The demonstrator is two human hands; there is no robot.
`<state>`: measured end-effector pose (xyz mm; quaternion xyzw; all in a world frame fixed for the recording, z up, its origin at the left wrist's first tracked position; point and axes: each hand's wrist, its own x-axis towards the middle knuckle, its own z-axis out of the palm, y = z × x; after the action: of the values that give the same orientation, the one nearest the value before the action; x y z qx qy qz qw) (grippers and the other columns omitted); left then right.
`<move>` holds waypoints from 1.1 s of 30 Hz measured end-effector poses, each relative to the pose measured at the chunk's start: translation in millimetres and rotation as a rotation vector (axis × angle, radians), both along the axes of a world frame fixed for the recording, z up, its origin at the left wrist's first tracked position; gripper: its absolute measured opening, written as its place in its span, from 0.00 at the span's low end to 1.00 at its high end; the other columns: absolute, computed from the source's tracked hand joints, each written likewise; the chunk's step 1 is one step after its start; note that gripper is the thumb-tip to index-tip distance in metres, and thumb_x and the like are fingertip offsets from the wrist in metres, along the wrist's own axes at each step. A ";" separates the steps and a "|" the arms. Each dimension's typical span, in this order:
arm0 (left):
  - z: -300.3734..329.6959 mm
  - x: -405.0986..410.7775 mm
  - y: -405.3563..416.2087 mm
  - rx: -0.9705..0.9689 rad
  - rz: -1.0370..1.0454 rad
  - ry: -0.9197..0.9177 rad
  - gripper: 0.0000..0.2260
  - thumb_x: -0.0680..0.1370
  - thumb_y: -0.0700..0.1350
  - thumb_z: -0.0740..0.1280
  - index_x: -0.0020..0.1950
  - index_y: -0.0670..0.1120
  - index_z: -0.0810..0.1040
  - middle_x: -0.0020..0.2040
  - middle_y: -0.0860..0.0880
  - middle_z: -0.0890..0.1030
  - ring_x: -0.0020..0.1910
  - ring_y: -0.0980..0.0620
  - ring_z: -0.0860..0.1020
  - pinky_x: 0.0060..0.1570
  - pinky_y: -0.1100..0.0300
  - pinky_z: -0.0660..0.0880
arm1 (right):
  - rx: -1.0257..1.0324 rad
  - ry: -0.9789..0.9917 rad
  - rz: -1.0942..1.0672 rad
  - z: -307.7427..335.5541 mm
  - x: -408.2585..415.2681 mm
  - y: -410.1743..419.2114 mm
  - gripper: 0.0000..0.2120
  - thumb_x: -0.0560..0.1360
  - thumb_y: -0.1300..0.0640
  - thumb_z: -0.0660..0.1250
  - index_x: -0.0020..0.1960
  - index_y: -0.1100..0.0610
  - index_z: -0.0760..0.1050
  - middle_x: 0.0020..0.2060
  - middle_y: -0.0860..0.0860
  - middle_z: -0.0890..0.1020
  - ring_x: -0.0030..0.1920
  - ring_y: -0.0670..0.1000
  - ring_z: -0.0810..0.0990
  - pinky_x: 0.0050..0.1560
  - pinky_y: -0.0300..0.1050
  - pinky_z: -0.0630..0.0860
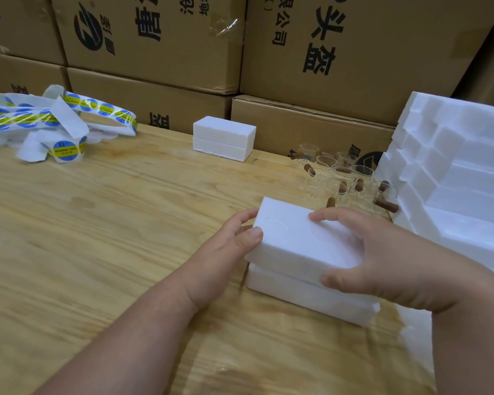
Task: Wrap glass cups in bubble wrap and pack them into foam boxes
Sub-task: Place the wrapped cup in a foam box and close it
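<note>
Your left hand [234,246] comes in from the lower left, forearm bare and angled up across the pale wooden desk [111,223]. It grips the left end of the white rectangular foam lid [300,240]: thumb laid on the top near corner, fingers curled round the far side.

Your right hand [397,258] reaches in from the lower right edge. It clasps the lid's right end, fingers spread over the top face, thumb hooked against the near side where the lid meets the white foam box base [308,297].

The lid sits tilted and a little askew on the base, its left end overhanging; the seam is not flush. This box stands near the desk's right front part. Whether cups are inside you cannot tell.

Just behind the box, toward the back right, a cluster of clear glass cups with brown wooden handles [345,178] stands unwrapped. To their right, a stack of white moulded foam trays [454,166] leans along the right edge.

At the back edge, centre, a second closed white foam box [224,138] rests. At the back left corner lies a loose tangle of white backing strip with round blue-and-yellow stickers [54,121]. Brown printed cardboard cartons [154,38] are stacked behind the desk.
</note>
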<state>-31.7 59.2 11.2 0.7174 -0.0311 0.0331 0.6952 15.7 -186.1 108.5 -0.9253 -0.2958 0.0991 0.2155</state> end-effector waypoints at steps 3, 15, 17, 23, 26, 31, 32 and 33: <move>0.5 0.5 -1.9 0.003 -0.046 0.005 0.34 0.66 0.63 0.68 0.72 0.58 0.70 0.64 0.55 0.82 0.63 0.59 0.80 0.58 0.68 0.74 | -0.080 -0.059 0.010 7.0 -1.9 -2.9 0.38 0.61 0.37 0.75 0.63 0.20 0.58 0.63 0.22 0.62 0.67 0.37 0.62 0.57 0.36 0.67; 1.6 -1.1 -2.4 0.054 -0.060 0.018 0.32 0.71 0.57 0.71 0.75 0.59 0.68 0.71 0.56 0.77 0.70 0.59 0.75 0.74 0.51 0.69 | -0.131 0.021 -0.056 6.7 -9.8 7.1 0.35 0.58 0.36 0.76 0.54 0.18 0.57 0.55 0.23 0.62 0.60 0.37 0.67 0.46 0.38 0.76; 1.3 -2.4 -1.8 0.165 -0.113 -0.013 0.37 0.70 0.55 0.76 0.76 0.62 0.65 0.70 0.58 0.77 0.68 0.59 0.76 0.69 0.52 0.74 | -0.104 0.046 -0.067 3.9 -9.0 6.8 0.34 0.61 0.38 0.78 0.53 0.18 0.57 0.56 0.24 0.62 0.59 0.39 0.68 0.42 0.38 0.76; -3.6 3.3 -0.3 0.344 -0.065 0.016 0.60 0.61 0.52 0.85 0.79 0.73 0.47 0.71 0.70 0.71 0.72 0.65 0.70 0.73 0.52 0.69 | -0.174 0.020 -0.017 5.4 -9.5 7.7 0.35 0.67 0.41 0.75 0.52 0.16 0.53 0.53 0.17 0.55 0.65 0.41 0.60 0.57 0.41 0.69; -5.6 3.4 0.8 0.368 -0.047 0.025 0.61 0.59 0.55 0.85 0.72 0.80 0.43 0.71 0.72 0.71 0.72 0.69 0.68 0.74 0.54 0.67 | -0.201 0.024 -0.035 6.0 -8.3 7.5 0.33 0.66 0.40 0.75 0.54 0.17 0.54 0.58 0.24 0.60 0.66 0.43 0.62 0.64 0.47 0.68; -7.4 3.1 1.4 0.359 -0.062 0.004 0.59 0.61 0.53 0.85 0.74 0.78 0.46 0.66 0.78 0.71 0.68 0.74 0.69 0.69 0.64 0.69 | -0.149 0.068 -0.130 5.9 -9.0 13.7 0.33 0.62 0.37 0.75 0.59 0.23 0.60 0.58 0.31 0.66 0.63 0.49 0.67 0.65 0.53 0.70; -7.3 3.0 1.5 0.358 -0.064 0.001 0.59 0.62 0.51 0.85 0.75 0.77 0.47 0.64 0.80 0.70 0.65 0.76 0.70 0.65 0.70 0.70 | -0.171 0.046 -0.114 5.9 -10.2 15.1 0.33 0.63 0.38 0.75 0.59 0.23 0.59 0.56 0.28 0.65 0.63 0.47 0.66 0.66 0.51 0.68; -7.0 2.8 1.1 0.358 -0.062 -0.005 0.58 0.63 0.50 0.85 0.76 0.76 0.48 0.63 0.82 0.69 0.63 0.77 0.71 0.60 0.74 0.71 | -0.187 0.023 -0.098 5.8 -11.8 16.2 0.32 0.64 0.38 0.75 0.58 0.22 0.58 0.55 0.27 0.63 0.63 0.46 0.64 0.65 0.49 0.67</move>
<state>-28.9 60.3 4.2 0.8283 -0.0600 0.0073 0.5570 3.9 -169.9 114.3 -0.9535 -0.2372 0.1263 0.1361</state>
